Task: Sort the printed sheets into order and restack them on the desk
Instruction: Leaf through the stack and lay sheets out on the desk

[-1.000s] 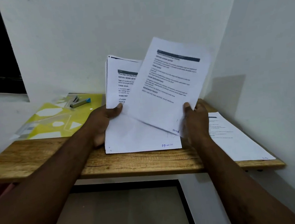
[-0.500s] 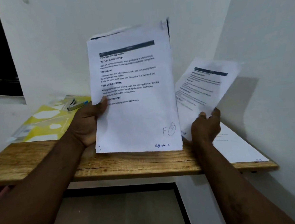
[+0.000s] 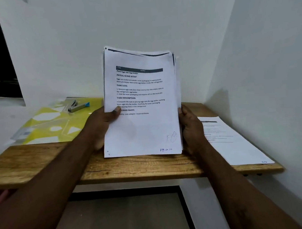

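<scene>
Above the pale wooden worktop (image 3: 41,159), an upright stack of white printed sheets (image 3: 144,125) is held at both side edges. The left hand (image 3: 98,125) pinches it, thumb on the front page (its fingers behind are hidden), and the right hand (image 3: 192,127) curls round the right edge. A single white printed sheet (image 3: 239,143) lies flat on the worktop at the right.

Left hand (image 3: 98,127), right hand (image 3: 191,129): bare, short-nailed thumb on left. Behind wrists, left forearm (image 3: 48,180), right forearm (image 3: 233,183) bare to frame edge.
</scene>
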Demonstrator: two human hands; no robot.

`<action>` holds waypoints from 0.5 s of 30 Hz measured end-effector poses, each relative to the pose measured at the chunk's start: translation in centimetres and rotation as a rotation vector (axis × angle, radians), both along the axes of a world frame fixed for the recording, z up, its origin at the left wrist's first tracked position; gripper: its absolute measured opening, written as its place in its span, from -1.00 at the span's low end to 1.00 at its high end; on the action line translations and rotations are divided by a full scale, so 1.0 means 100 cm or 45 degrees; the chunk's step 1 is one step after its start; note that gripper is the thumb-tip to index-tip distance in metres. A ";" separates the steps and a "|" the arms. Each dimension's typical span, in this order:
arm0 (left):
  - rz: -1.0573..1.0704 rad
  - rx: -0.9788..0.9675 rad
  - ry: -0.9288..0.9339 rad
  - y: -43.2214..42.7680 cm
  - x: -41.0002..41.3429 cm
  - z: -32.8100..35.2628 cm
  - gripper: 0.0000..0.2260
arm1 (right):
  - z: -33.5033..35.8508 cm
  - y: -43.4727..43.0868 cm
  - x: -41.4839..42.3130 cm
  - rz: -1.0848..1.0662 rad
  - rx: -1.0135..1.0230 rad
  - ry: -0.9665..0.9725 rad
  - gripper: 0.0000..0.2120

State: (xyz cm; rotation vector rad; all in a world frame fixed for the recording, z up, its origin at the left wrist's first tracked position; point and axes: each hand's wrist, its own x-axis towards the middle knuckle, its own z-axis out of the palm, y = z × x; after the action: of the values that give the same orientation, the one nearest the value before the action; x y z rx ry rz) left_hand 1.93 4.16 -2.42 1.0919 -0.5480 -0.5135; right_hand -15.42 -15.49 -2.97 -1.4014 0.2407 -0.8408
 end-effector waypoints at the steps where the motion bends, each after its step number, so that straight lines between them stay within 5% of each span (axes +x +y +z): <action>1: 0.010 0.003 -0.002 -0.001 0.000 0.000 -0.76 | 0.000 0.001 0.000 -0.002 -0.002 0.008 -0.58; 3: 0.040 0.013 -0.027 -0.003 -0.001 0.001 -0.79 | -0.001 0.001 -0.002 0.036 0.017 0.036 -0.44; 6: 0.104 0.023 -0.101 -0.004 -0.003 0.001 -0.77 | 0.004 0.003 -0.007 0.010 -0.202 0.104 -0.65; 8: 0.108 0.006 -0.121 -0.004 -0.006 0.001 -0.76 | 0.001 -0.003 -0.005 -0.056 -0.333 0.174 -0.60; 15: -0.026 -0.010 -0.061 -0.005 -0.011 0.003 -0.72 | -0.001 -0.011 0.002 -0.581 -0.411 0.205 -0.66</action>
State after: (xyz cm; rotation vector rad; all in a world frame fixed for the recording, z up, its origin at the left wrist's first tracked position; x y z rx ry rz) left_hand 0.82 3.66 -2.10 1.0942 -0.6035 -0.5036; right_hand -15.19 -16.56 -3.11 -1.7519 0.5847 -1.1788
